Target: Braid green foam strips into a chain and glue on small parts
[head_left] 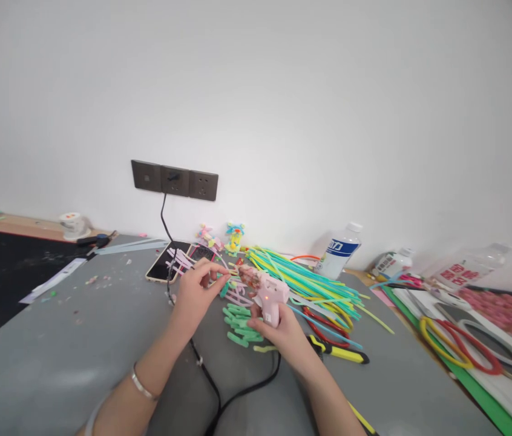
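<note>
My right hand (278,332) is wrapped round the handle of a pink hot glue gun (274,293), which has a small orange light lit on its side. Its stained nozzle end points left. My left hand (199,290) is closed in a pinch right by that nozzle; whatever is between the fingertips is too small to make out. Below the gun lies a pile of short green fuzzy stems (240,324). Pink and purple fuzzy stems (238,293) lie behind the hands, partly hidden by them.
Long green and yellow stems (305,278) spread to the right, near a bottle (340,251) and a yellow-black cutter (344,353). A phone (160,270) lies left. A black cord (206,369) crosses the table below the wall sockets (174,180). Small figures (235,239) stand at the wall.
</note>
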Available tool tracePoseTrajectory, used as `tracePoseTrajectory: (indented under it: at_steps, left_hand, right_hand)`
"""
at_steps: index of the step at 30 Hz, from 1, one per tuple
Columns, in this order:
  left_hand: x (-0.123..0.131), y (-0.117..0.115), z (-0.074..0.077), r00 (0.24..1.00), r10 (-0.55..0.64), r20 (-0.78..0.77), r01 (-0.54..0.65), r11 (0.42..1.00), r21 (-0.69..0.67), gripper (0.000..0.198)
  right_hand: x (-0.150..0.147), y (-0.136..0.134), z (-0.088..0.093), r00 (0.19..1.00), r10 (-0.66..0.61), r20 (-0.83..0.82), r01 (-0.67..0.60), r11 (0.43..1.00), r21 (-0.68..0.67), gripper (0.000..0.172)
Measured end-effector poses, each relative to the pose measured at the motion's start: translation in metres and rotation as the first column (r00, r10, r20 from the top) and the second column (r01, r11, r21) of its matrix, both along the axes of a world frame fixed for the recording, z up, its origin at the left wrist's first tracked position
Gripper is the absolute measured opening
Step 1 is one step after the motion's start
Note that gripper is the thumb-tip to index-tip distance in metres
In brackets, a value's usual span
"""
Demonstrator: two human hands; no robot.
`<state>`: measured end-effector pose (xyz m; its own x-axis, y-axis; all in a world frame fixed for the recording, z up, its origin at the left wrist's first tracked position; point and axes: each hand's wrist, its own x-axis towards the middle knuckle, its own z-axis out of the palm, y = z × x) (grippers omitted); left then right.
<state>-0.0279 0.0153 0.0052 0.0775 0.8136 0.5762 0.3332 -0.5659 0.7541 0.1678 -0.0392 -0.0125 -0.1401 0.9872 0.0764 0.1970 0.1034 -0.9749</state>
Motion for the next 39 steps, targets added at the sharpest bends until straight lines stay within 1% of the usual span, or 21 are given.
tracePoseTrajectory:
  at_steps: [4, 11, 20, 23, 27, 35, 39]
  left_hand:
    - [0.0003, -0.0013, 0.0015, 1.000, -0.003, -0.022, 0.002, 1.000, -0.028, 0.007]
    - [0.0002, -0.0016, 0.0037, 0.998, -0.016, -0.064, 0.013, 0.999, -0.045, 0.010]
    - [0.0007, 0.0011, -0.0001, 0.997, -0.028, -0.078, 0.024, 0.998, -0.054, 0.008]
    - [0.0001, 0.0012, -0.0005, 0.996, -0.018, -0.090, 0.013, 0.999, -0.052, 0.003]
    - [-0.0001, -0.0001, 0.0013, 0.994, -0.011, -0.105, 0.007, 0.999, -0.045, 0.006]
    - [0.0005, 0.0000, 0.0027, 0.990, -0.028, -0.140, 0.024, 0.999, -0.028, 0.007]
    - [0.0001, -0.0010, 0.0045, 0.991, -0.016, -0.130, 0.013, 1.000, -0.020, 0.008]
  right_hand:
    - [0.0018, -0.0007, -0.0028, 0.999, 0.007, 0.042, -0.007, 1.000, -0.006, 0.025]
    - [0.0024, -0.0006, -0.0069, 0.998, -0.015, 0.059, 0.015, 1.000, -0.009, 0.024]
    - [0.0002, -0.0029, -0.0024, 1.000, -0.018, 0.016, 0.018, 1.000, -0.024, 0.029]
    - [-0.0001, -0.0030, -0.0009, 0.999, -0.023, 0.025, 0.023, 0.999, -0.024, 0.028]
    - [0.0006, -0.0030, -0.0021, 0.999, -0.024, 0.044, 0.025, 1.000, -0.015, 0.026]
    - [0.0007, -0.0012, -0.0023, 0.997, -0.075, -0.012, 0.074, 0.997, -0.022, 0.026]
    - [0.0019, -0.0003, -0.0016, 0.995, -0.061, -0.084, 0.057, 0.997, -0.052, 0.030]
